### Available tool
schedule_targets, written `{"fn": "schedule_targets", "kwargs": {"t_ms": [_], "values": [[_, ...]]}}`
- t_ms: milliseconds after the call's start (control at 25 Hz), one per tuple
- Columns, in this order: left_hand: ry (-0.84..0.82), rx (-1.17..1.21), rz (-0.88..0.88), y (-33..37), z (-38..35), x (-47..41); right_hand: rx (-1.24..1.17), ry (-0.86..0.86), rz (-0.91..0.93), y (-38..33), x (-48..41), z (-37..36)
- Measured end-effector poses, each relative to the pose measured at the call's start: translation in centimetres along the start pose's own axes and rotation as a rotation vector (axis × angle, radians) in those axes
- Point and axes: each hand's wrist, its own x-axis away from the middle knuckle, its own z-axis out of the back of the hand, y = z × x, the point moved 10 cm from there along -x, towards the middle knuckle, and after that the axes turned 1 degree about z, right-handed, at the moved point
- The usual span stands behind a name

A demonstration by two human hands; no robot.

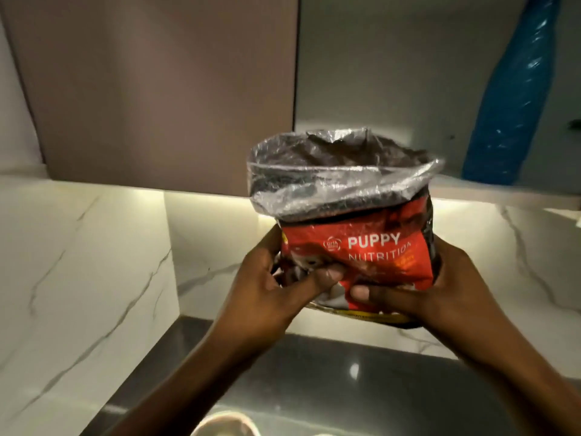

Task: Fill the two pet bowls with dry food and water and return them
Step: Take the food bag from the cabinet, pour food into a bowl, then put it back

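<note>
I hold a red puppy food bag (361, 247) upright in the air in front of the wall cabinets. Its silvery top is open and folded outward. My left hand (276, 287) grips the bag's lower left side, thumb pressed on the front. My right hand (440, 294) grips the lower right side and base. At the bottom edge of the view the rim of a pale bowl (223, 424) peeks in on the dark countertop; its inside is mostly cut off.
A dark glossy countertop (314, 388) runs below my arms. White marble panels (78, 262) cover the left side and back wall. Above hang a brown cabinet door (157, 89) and an open shelf holding a blue wrapped bottle (515, 99).
</note>
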Motion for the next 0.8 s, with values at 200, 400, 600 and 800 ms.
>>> {"fn": "schedule_targets", "kwargs": {"t_ms": [200,400,600,800], "values": [[0.056,0.093,0.254,-11.8,1.8,5.1,0.015,-0.045,-0.124,8.8,3.7,-6.4],[0.157,0.285,0.589,-24.6,2.4,14.3,0.037,-0.119,-0.246,17.1,10.0,-11.8],[0.26,0.442,0.704,-30.1,1.0,20.0,0.135,-0.19,-0.284,21.6,14.4,-14.2],[0.364,0.652,0.883,-33.3,-1.1,23.8,0.357,-0.262,-0.203,22.3,17.0,-15.3]]}}
